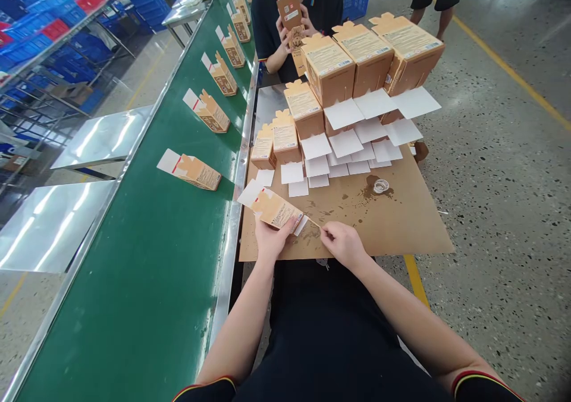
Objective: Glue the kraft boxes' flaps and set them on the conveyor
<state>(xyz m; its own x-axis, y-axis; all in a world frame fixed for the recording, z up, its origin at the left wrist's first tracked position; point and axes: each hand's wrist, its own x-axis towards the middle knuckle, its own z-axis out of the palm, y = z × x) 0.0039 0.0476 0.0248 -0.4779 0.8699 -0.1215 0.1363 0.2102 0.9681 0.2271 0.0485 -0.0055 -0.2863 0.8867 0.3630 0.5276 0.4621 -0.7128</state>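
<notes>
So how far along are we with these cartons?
Done: several cartons already lie spaced along the green conveyor. In hand: the left hand holds one carton at the board's edge while the right hand pinches a thin stick at its flap. Left: rows of upright cartons with white flaps open wait on the board. A co-worker opposite handles another.

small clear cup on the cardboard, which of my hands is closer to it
Right. The right hand, pinching a thin stick, sits just below and left of the clear cup; the left hand, holding a carton, is further left.
</notes>
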